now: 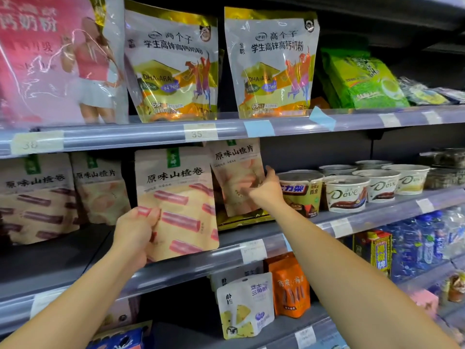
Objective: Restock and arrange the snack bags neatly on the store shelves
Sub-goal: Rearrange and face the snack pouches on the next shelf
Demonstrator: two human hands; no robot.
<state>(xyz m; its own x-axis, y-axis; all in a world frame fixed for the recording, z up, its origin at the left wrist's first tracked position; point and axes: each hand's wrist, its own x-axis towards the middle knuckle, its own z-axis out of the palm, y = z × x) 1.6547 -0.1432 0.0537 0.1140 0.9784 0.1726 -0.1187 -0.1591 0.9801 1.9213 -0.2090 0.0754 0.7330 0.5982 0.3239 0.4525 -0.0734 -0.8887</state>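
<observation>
Head view. Hawthorn-roll bag (176,205): upright at the middle shelf (201,267) front edge, left hand (134,234) curled round its 7 o'clock corner. Hawthorn-slice bag (235,177): at 2 o'clock behind it, tilted, right hand (266,190) gripping its 3 o'clock edge. Dove cups (346,193): 3 o'clock of that hand.

- I see grey shelves (63,260) crossing from 9 to 3 o'clock, light glinting along their front rails (125,137).
- Dark back panel (314,152) toward 1 o'clock.
</observation>
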